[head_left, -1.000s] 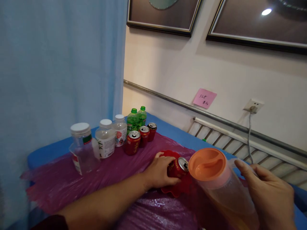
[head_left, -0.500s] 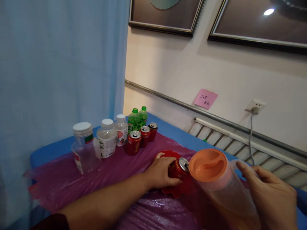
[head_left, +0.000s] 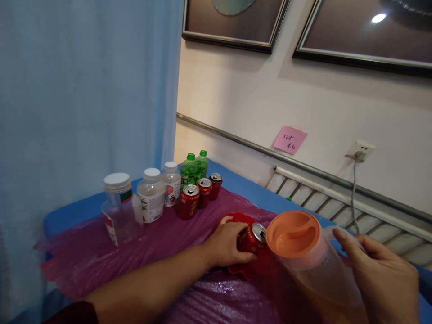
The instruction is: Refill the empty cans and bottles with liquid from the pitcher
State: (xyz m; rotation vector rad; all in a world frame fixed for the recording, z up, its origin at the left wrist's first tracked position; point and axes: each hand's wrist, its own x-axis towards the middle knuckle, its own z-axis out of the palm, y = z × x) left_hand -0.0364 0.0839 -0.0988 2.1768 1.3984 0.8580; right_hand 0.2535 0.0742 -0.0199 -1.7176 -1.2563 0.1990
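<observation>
Left hand [head_left: 225, 245] clasping red can [head_left: 250, 240], right hand [head_left: 384, 270] clasping pitcher [head_left: 326, 281], orange lid [head_left: 293, 234] beside can

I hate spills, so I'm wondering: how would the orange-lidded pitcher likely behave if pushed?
The orange-lidded pitcher might slosh if pushed, since it appears tilted with brownish liquid inside. That liquid probably adds some weight low down. Its translucent, apparently plastic body looks fairly stiff and unlikely to shatter.

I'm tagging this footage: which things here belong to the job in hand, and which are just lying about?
In use:
pitcher, in the right hand
red can, in the left hand
red dish, below the can

Lying about:
three other cans
three white-capped jars
two green bottles
</observation>
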